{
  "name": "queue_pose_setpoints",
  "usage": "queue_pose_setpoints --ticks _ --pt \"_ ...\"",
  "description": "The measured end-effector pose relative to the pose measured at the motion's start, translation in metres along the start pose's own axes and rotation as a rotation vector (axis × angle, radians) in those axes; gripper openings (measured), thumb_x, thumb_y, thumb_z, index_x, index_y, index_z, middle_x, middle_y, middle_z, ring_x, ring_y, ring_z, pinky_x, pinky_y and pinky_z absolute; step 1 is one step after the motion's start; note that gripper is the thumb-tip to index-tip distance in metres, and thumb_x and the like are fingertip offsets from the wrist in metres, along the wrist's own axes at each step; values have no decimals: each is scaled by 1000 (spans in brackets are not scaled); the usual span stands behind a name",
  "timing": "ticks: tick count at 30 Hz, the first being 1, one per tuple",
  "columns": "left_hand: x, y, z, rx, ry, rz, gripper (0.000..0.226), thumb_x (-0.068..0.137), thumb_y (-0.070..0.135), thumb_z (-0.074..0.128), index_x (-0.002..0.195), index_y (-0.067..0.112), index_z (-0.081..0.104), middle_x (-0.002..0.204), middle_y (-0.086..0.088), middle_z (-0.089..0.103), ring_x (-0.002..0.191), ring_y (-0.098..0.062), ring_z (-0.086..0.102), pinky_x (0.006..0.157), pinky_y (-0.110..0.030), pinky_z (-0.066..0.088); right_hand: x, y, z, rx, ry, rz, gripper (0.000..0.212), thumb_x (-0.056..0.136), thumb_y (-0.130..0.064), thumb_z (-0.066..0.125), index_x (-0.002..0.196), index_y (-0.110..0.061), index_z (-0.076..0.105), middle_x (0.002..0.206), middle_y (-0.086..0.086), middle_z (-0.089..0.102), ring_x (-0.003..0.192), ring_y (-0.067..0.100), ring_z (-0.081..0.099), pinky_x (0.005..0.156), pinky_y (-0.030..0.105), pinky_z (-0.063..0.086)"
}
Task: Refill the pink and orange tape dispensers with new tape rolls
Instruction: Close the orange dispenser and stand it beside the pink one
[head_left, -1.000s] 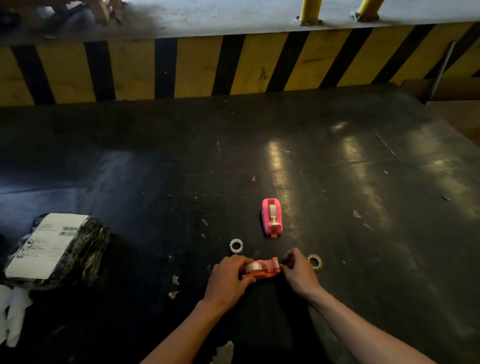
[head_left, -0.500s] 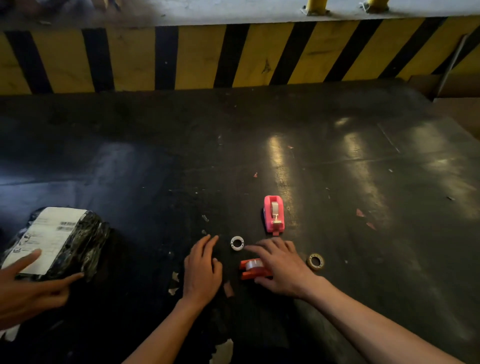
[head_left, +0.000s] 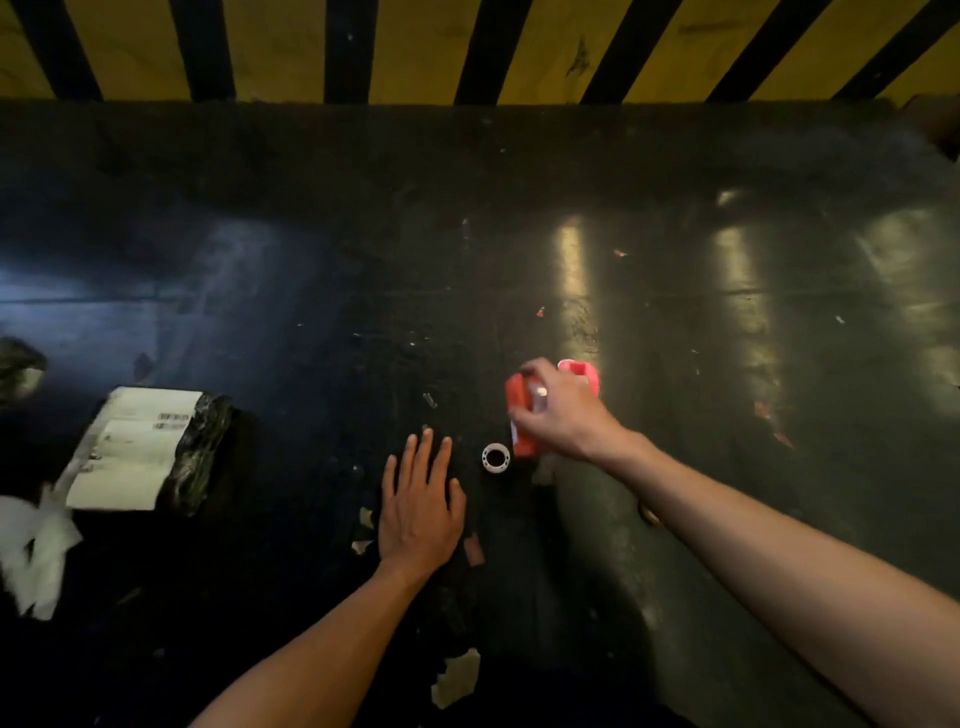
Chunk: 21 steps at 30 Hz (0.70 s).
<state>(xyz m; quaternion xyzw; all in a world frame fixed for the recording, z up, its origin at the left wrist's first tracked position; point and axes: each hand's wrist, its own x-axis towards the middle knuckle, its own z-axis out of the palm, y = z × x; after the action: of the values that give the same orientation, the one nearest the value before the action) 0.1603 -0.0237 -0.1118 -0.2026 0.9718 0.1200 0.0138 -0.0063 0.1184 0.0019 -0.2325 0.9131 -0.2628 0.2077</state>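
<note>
We count two dispensers, orange one (head_left: 521, 415) clamped in right hand (head_left: 563, 413), pink one (head_left: 584, 375) behind, one white core (head_left: 496, 458), left hand (head_left: 420, 506) flat, fingers apart, parcel label (head_left: 132, 448) unreadable

Orange tape dispenser (head_left: 521, 415) was gripped from above, long axis running away from the camera, a pale tape roll showing at its top; blurred. Pink tape dispenser (head_left: 581, 372) sat just behind it on the dark surface, mostly hidden. White empty tape core (head_left: 496, 458) lay flat just left of the orange one.
</note>
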Motion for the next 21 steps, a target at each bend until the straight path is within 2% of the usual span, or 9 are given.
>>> queue_pose_setpoints --ticks 3,6,10,13,18,21 --pt "-1 1 -2 -11 -15 -9 59 100 39 35 156 24 26 167 -3 17 155 -19 10 125 -46 11 30 -10 -2 -75 20 94 47 83 -38 68 120 -11 54 118 23 60 111 40 58 87 37 46" --pt "0 1 -3 -10 -35 -15 59 100 40 34 157 25 22 168 -2 13 155 -19 7 126 -45 8 49 -15 1 -161 -30 142 46 86 -37 67 117 -6 53 121 25 57 109 44 59 80 37 46" --pt "1 1 -3 -19 -54 -19 60 100 41 32 157 26 20 168 -3 11 155 -19 4 126 -47 9 62 -14 8 -253 -77 179 47 87 -34 70 118 -1 56 123 29 59 109 46 62 82 41 51" --pt "1 1 -4 -23 -54 -16 60 100 41 31 157 25 20 168 -3 10 155 -19 4 126 -46 9 61 -12 11 -259 -134 219 43 89 -35 68 115 -1 60 121 27 62 105 44 64 75 39 50" --pt "2 -2 -4 -27 -49 -8 60 100 42 33 156 25 22 168 -3 12 155 -19 7 126 -46 8 42 -15 0 -234 2 138 52 95 -44 54 133 -11 40 130 23 49 111 47 58 84 46 49" --pt "2 -3 -5 -52 -41 -12 60 99 42 38 155 25 26 167 -3 16 154 -19 11 125 -45 9 28 -6 -17 -230 70 126 46 94 -42 51 131 -17 43 130 18 53 112 46 58 89 50 50"
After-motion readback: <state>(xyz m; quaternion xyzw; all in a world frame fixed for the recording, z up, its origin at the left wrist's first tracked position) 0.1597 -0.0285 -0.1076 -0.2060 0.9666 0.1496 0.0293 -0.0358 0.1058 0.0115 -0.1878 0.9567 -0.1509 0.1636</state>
